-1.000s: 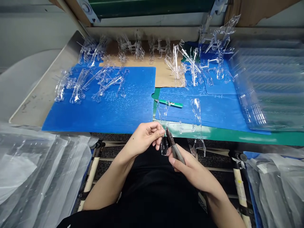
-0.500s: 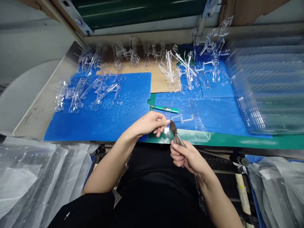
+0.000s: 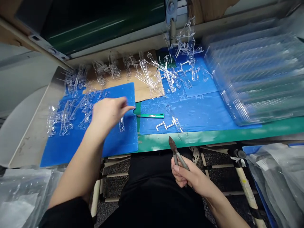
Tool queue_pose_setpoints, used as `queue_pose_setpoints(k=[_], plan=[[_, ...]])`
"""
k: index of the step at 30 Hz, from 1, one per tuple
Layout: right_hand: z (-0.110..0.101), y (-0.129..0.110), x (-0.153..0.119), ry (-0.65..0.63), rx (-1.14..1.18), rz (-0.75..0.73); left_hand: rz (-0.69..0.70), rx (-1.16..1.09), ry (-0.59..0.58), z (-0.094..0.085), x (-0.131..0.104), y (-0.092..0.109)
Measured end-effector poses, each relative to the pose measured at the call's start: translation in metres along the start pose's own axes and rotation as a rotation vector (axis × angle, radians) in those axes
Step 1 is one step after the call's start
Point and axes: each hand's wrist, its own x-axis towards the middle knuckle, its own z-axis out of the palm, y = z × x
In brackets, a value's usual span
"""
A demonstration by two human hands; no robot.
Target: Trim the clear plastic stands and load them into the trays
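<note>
One tray stack lines the table's right edge; the right hand grasps one cutter; left hand's grip unclear.

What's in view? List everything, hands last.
Sheets: several, blue, left to centre
Work surface: one, green, under sheets
Plastic mouldings: uncountable, clear, mostly rear
Cardboard: one, brown, under rear mouldings
Ribbed trays: uncountable, clear, right
Pen-like tool: one, green, centre
Cutting pliers: one, grey-handled, lower middle
Cylinder: one, dark green, upper left
Wrapped packs: several, whitish, lower corners
Tubes: several, cream, mostly bottom
Left hand: one, bare, over left sheet
Right hand: one, bare, around pliers
</note>
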Motion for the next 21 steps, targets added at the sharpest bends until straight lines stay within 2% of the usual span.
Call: queue_pose_setpoints(k=[1,3,4,6,8,9,11,13,15,17,18,21], plan=[[0.000,-0.002,-0.003,0.000,-0.013,-0.005,0.208,-0.021,-0.043,-0.004,0.012,0.023],[0.003,-0.006,-0.006,-0.004,-0.054,-0.016,0.637,-0.098,-0.224,-0.006,0.038,0.073],[0.004,-0.007,-0.008,-0.003,-0.076,-0.023,0.791,-0.110,-0.313,-0.004,0.050,0.098],[0.008,-0.005,-0.009,0.013,-0.116,-0.039,0.974,-0.049,-0.450,0.004,0.070,0.139],[0.012,-0.001,-0.009,0.028,-0.145,-0.042,1.054,0.042,-0.525,0.009,0.084,0.167],[0.013,0.001,-0.009,0.031,-0.156,-0.038,1.067,0.072,-0.541,0.010,0.088,0.175],[0.016,0.006,-0.008,0.034,-0.174,-0.029,1.052,0.060,-0.527,0.003,0.094,0.177],[0.016,0.009,-0.006,0.047,-0.186,-0.034,0.986,-0.055,-0.438,-0.012,0.094,0.165],[0.016,0.008,-0.004,0.089,-0.233,-0.061,0.886,-0.254,-0.319,-0.027,0.083,0.144],[0.014,0.004,-0.001,0.155,-0.317,-0.098,0.744,-0.498,-0.264,-0.035,0.060,0.122],[0.014,0.000,0.000,0.193,-0.366,-0.114,0.648,-0.643,-0.274,-0.034,0.045,0.112],[0.015,-0.013,0.006,0.272,-0.513,-0.112,0.314,-1.108,-0.373,-0.013,-0.008,0.093]])
